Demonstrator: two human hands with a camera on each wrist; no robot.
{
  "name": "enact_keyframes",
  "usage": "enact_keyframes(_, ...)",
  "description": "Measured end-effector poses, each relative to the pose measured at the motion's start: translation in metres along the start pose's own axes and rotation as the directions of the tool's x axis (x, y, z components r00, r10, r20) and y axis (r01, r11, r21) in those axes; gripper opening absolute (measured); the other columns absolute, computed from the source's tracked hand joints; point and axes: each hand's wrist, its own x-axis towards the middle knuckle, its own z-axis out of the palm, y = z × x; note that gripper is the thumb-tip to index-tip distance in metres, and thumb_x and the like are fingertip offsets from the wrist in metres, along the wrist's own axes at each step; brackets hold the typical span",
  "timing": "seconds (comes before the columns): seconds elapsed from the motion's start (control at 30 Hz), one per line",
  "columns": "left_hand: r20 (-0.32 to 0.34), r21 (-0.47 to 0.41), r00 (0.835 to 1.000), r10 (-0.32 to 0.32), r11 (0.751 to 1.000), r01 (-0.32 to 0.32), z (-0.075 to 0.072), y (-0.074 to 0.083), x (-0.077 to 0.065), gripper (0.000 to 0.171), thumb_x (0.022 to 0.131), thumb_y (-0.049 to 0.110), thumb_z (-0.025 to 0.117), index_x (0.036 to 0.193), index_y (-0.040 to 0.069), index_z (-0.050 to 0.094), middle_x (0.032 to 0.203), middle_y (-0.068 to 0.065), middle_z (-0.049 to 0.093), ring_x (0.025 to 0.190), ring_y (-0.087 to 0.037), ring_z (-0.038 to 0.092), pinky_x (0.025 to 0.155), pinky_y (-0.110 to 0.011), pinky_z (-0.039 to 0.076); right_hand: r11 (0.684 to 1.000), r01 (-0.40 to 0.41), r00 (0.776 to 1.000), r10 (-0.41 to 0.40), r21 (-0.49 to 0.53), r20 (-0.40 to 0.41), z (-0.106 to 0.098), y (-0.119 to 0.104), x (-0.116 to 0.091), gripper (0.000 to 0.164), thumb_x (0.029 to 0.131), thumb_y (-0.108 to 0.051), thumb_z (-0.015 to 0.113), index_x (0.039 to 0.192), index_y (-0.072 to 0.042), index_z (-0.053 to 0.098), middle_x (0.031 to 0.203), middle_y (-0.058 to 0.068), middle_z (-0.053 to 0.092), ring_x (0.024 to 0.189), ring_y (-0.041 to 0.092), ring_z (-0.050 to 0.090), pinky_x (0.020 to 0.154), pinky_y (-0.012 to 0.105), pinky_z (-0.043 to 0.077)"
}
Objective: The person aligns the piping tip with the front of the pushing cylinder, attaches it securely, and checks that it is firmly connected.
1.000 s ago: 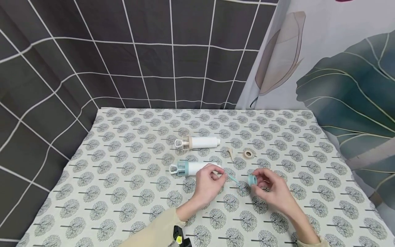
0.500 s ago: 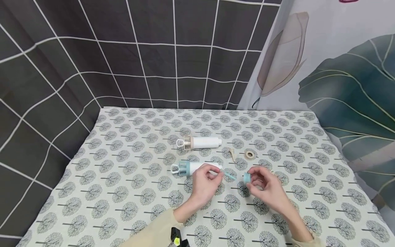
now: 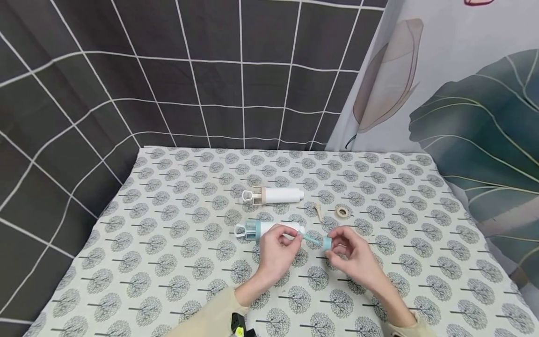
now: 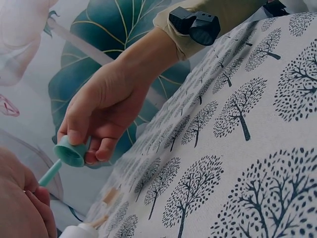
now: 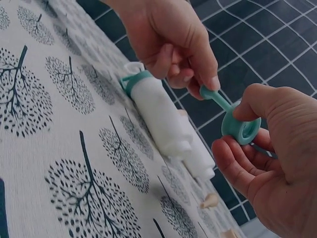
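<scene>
In the head view my left hand (image 3: 278,252) pinches a thin teal rod (image 3: 311,239) between thumb and fingertips. Opposite it, my right hand (image 3: 355,256) holds a small teal ring-shaped cap (image 3: 327,243) by its side. The rod's free end points at the cap and overlaps its edge in this view. The left wrist view shows the rod (image 4: 49,173) reaching toward the cap's wide cupped mouth (image 4: 71,153). Behind my left hand lies a white cylinder (image 3: 269,227) with a teal collar and a looped handle, its near side partly covered by the fingers.
A second white cylinder (image 3: 281,194) with a beige collar and loop handle lies parallel behind. To its right are a small beige tapered piece (image 3: 318,212) and a beige ring (image 3: 342,212). The tablecloth (image 3: 189,262) has a tree print; a dark checked curtain (image 3: 210,84) hangs behind.
My right hand has moved left with the teal cap, bringing it up to the rod's end. My left hand keeps its pinch on the rod, shifting little.
</scene>
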Motion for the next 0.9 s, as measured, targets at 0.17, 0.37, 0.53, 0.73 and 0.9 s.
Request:
enact_keyframes(0.17,-0.006,0.005,1.0,0.013,1.0,-0.013,-0.001,0.0,0.0,0.009,0.08,-0.004,0.076,0.083,0.001,0.07,0.078,0.002,0.062,0.057,-0.006,0.057,0.049,-0.019,0.046,0.999,0.015,1.0,-0.015,0.044,0.012,0.005,0.0,0.003,0.038,0.074,0.021,0.066,0.108,0.01,0.054,0.096,0.02,0.057,0.082,0.018,0.063,0.077,0.025,0.056)
enact_keyframes(0.37,-0.008,0.016,1.0,0.006,1.0,-0.006,-0.002,0.003,-0.001,0.009,0.079,-0.005,0.076,0.082,0.002,0.071,0.078,0.002,0.063,0.058,-0.006,0.058,0.049,-0.02,0.047,0.996,0.026,0.999,-0.029,0.087,0.032,0.011,0.0,0.007,0.04,0.073,0.023,0.066,0.109,0.011,0.053,0.098,0.022,0.057,0.085,0.018,0.063,0.078,0.025,0.056)
enact_keyframes(0.53,-0.002,0.017,1.0,-0.009,1.0,0.009,-0.002,0.005,-0.003,0.009,0.08,-0.004,0.077,0.083,0.003,0.071,0.079,0.002,0.064,0.06,-0.006,0.059,0.05,-0.021,0.049,0.995,0.005,0.999,-0.008,0.101,0.032,0.016,-0.001,0.009,0.041,0.073,0.023,0.066,0.11,0.011,0.053,0.098,0.021,0.057,0.085,0.016,0.063,0.078,0.025,0.056)
enact_keyframes(0.73,-0.007,0.011,1.0,-0.002,1.0,0.002,-0.002,0.004,-0.003,0.009,0.08,-0.003,0.078,0.082,0.004,0.072,0.081,0.003,0.065,0.061,-0.006,0.059,0.05,-0.02,0.048,0.991,0.012,0.999,-0.017,0.135,0.038,0.019,-0.002,0.011,0.04,0.074,0.023,0.065,0.11,0.011,0.052,0.101,0.021,0.057,0.088,0.016,0.063,0.08,0.026,0.056)
enact_keyframes(0.9,-0.009,0.012,1.0,0.012,1.0,-0.012,-0.001,0.005,-0.003,0.009,0.08,-0.003,0.078,0.082,0.004,0.072,0.079,0.002,0.064,0.061,-0.006,0.059,0.05,-0.021,0.049,0.989,0.02,0.999,-0.025,0.15,0.034,0.022,-0.004,0.013,0.038,0.076,0.02,0.065,0.11,0.011,0.052,0.102,0.021,0.058,0.09,0.017,0.063,0.081,0.027,0.056)
